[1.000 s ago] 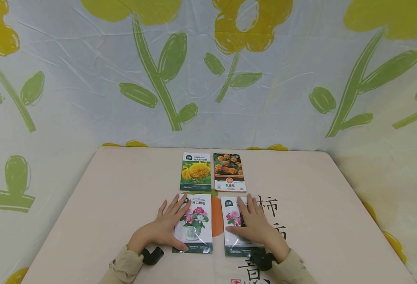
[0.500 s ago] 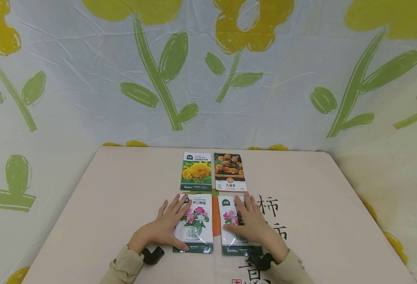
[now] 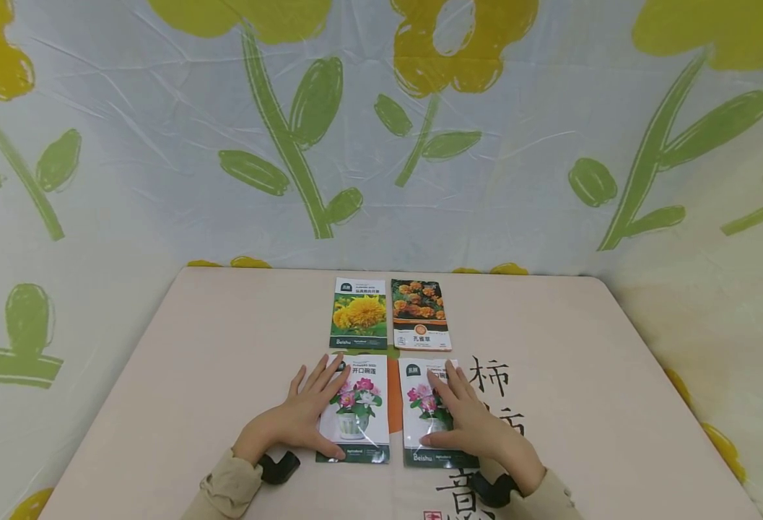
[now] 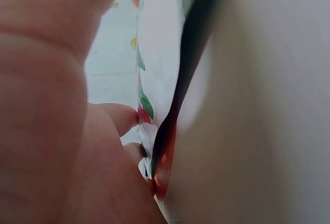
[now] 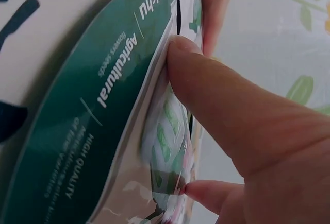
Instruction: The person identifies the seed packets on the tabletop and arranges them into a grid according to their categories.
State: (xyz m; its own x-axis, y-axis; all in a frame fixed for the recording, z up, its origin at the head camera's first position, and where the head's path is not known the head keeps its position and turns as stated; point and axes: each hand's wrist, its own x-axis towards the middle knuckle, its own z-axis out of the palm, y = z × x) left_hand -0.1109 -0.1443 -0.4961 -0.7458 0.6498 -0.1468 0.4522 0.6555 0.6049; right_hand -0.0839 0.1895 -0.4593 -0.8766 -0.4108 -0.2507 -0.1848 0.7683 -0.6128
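Observation:
In the head view, two white seed packets with pink lotus flowers in a pot lie side by side on the table. My left hand (image 3: 303, 419) rests with spread fingers on the left lotus packet (image 3: 362, 415), thumb at its dark green bottom band. On the right lotus packet (image 3: 415, 422) lies my right hand (image 3: 481, 426), fingers extended over its upper right part and hiding much of it. The right wrist view shows that packet's green "Beishu" band (image 5: 87, 95) bowed, with the thumb (image 5: 206, 74) touching the front. Seen edge-on, the left packet (image 4: 160, 44) looks slightly curved.
Behind the lotus packets lie a yellow-flower seed packet (image 3: 359, 314) and an orange marigold packet (image 3: 420, 315), side by side. Black calligraphy (image 3: 490, 375) is printed on the pale pink table cover (image 3: 225, 339). A flower-patterned curtain (image 3: 180, 144) hangs around the table.
The right lotus packet has slid slightly left, closer to the left one. My right hand went with it, then shifted a little back towards the lower right. The left hand stays in place.

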